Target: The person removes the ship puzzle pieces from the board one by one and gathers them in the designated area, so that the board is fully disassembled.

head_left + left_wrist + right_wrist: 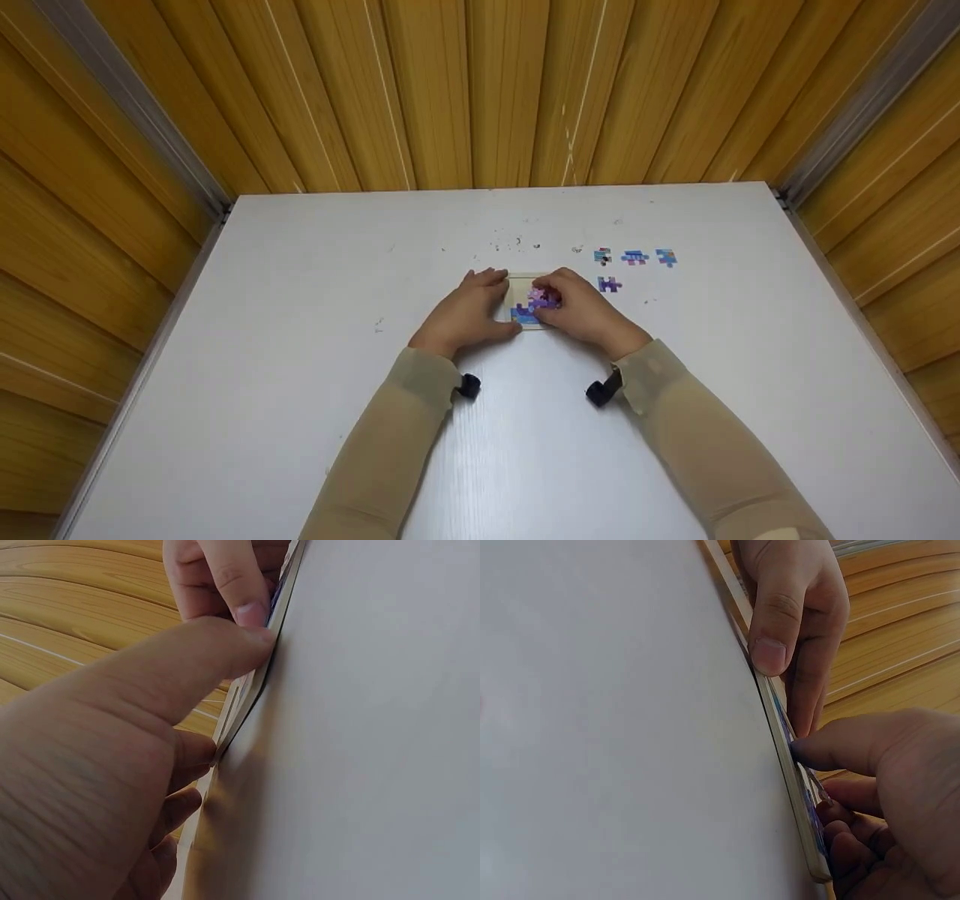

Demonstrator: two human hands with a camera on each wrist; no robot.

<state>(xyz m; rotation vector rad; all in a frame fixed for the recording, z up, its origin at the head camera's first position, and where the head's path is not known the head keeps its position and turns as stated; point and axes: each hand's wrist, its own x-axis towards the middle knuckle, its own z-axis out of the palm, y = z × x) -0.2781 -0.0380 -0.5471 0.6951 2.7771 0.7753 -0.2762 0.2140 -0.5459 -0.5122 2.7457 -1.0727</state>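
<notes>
A small, shallow puzzle tray [519, 291] with a pale wooden rim lies on the table. Purple and blue puzzle pieces [525, 315] fill its near part, while some bare base shows at the upper left. My left hand [466, 309] holds the tray at its left side, thumb at the near corner and fingers by the far one. Over the tray's right half, my right hand [583, 309] pinches a pink and purple puzzle piece [537, 294]. In the right wrist view this piece [814, 781] looks thin and tilted above the tray; the fingers hide part of it.
Right of the tray lie several loose jigsaw pieces: one with dark marks [603, 256], a blue and pink one [635, 257], a blue and orange one [666, 257] and a purple one [609, 284]. Small dark marks dot the white table [300, 300]. Wood-look panels [435, 90] stand behind.
</notes>
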